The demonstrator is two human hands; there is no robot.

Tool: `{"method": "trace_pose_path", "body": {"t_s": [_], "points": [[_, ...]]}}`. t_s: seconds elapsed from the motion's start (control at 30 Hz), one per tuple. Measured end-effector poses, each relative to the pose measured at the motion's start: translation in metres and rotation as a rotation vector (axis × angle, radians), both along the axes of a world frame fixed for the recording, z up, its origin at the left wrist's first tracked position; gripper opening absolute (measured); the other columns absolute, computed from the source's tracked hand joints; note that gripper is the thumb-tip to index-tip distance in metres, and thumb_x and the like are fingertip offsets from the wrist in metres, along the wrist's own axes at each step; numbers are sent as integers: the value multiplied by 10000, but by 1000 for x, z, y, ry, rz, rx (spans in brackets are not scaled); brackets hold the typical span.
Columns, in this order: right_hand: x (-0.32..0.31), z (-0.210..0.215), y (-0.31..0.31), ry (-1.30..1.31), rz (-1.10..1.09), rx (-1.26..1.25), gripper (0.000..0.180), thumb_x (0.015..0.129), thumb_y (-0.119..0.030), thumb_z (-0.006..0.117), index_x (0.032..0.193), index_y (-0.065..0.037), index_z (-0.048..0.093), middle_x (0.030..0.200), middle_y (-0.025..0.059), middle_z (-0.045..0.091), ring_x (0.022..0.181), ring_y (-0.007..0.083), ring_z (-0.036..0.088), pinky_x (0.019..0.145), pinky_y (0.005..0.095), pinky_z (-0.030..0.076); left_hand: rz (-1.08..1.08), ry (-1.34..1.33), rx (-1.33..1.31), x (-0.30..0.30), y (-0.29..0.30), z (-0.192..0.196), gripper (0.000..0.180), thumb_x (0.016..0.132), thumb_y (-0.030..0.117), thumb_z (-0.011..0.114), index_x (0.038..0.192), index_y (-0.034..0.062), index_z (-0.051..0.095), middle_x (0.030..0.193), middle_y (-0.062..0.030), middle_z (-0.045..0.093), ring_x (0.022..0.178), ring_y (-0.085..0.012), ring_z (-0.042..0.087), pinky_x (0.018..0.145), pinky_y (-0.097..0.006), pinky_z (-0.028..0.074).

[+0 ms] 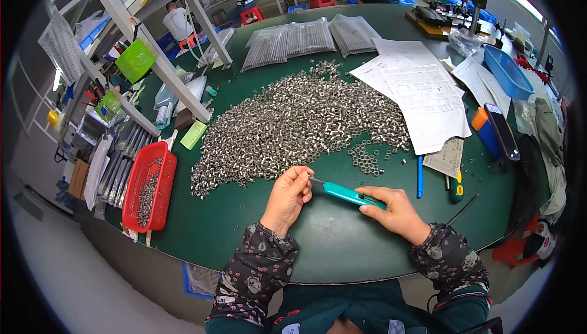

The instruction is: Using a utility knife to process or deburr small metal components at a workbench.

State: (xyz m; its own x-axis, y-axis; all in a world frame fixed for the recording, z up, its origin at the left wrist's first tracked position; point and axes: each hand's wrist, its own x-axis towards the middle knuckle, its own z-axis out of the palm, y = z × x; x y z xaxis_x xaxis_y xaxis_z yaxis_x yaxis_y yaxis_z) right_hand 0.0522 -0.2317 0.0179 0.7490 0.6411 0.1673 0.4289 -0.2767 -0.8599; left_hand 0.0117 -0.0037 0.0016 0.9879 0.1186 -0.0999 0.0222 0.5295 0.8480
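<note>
My right hand (398, 210) is wrapped round the teal handle of a utility knife (343, 193), held level above the near part of the green table (330, 254). The knife's blade points left and its tip reaches the fingertips of my left hand (286, 196). Those fingers are pinched together; whatever is between them is too small and hidden to make out. Just beyond both hands spreads a wide heap of small shiny metal rings (299, 120). A thinner patch of rings (365, 160) lies on the heap's near right side.
At left stands a red plastic basket (166, 178) with more small metal parts. Printed papers (422, 99), a blue pen (420, 178), a yellow-and-green screwdriver (457, 190) and a phone (502, 129) lie at right. Bagged metal tubes (287, 40) lie at the back. Several people sit further off.
</note>
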Motion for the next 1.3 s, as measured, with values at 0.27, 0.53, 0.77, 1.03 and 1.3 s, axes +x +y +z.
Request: {"method": "trace_pose_path", "body": {"t_s": [0.27, 0.53, 0.77, 1.03, 1.3], "points": [[-2, -3, 0, -197, -74, -52, 318, 737, -236, 616, 1028, -113, 584, 793, 110, 595, 686, 286, 575, 600, 364, 449, -3, 20, 6, 1, 2, -1, 140, 872, 162, 503, 868, 26, 534, 646, 18, 450, 526, -38, 385, 432, -164, 317], [-5, 5, -1, -322, -110, -133, 330, 736, -236, 614, 1048, -136, 571, 698, 90, 540, 599, 289, 541, 517, 381, 425, 15, 49, 19, 1, 2, -2, 161, 869, 182, 512, 814, 33, 539, 613, 21, 456, 490, -28, 374, 412, -160, 314], [-6, 8, -1, -394, -120, -156, 331, 732, -221, 618, 1046, -129, 573, 674, 80, 516, 582, 277, 534, 507, 372, 423, 17, 70, 45, 2, 2, -3, 172, 871, 184, 506, 781, 40, 534, 601, 23, 443, 476, -26, 364, 400, -159, 298], [-7, 11, -1, -442, -120, -169, 335, 715, -195, 632, 1037, -123, 577, 663, 66, 503, 584, 250, 530, 499, 360, 417, -14, 91, 64, 2, 4, 1, 175, 872, 183, 503, 755, 54, 513, 579, 35, 407, 462, -26, 326, 391, -161, 262], [-7, 11, -1, -469, -115, -151, 338, 706, -192, 637, 1031, -118, 579, 650, 68, 496, 576, 249, 525, 497, 356, 415, -19, 124, 96, 1, 3, 6, 181, 866, 202, 512, 731, 84, 490, 562, 42, 383, 455, -25, 305, 381, -167, 244]]}}
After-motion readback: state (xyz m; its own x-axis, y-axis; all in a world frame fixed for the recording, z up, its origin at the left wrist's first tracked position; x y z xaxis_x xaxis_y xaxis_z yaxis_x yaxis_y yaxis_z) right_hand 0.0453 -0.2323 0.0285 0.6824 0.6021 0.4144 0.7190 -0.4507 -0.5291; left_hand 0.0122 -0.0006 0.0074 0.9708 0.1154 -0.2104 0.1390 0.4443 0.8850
